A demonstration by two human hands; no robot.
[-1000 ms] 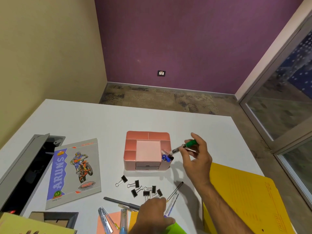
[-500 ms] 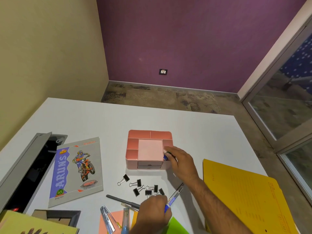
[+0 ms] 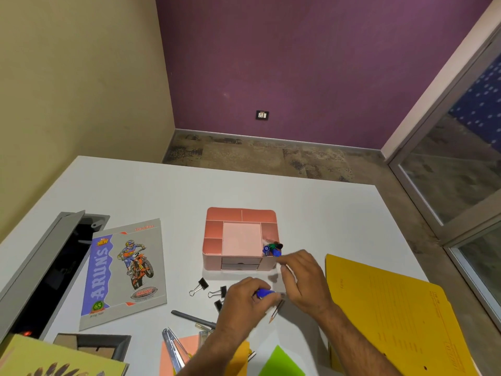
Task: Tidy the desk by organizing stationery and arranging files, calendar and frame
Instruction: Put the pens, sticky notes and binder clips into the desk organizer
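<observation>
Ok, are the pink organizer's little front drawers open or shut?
Shut. Both drawer fronts sit flush with the front face of the pink organizer; neither is pulled out, and no hand is on them.

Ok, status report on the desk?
Left hand grips blue-capped pen. Right hand open beside it. Organizer holds pens. Clips loose.

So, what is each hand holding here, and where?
Left hand grips a blue-capped pen near its cap end. Right hand holds nothing visible, fingers loosely curled.
</observation>
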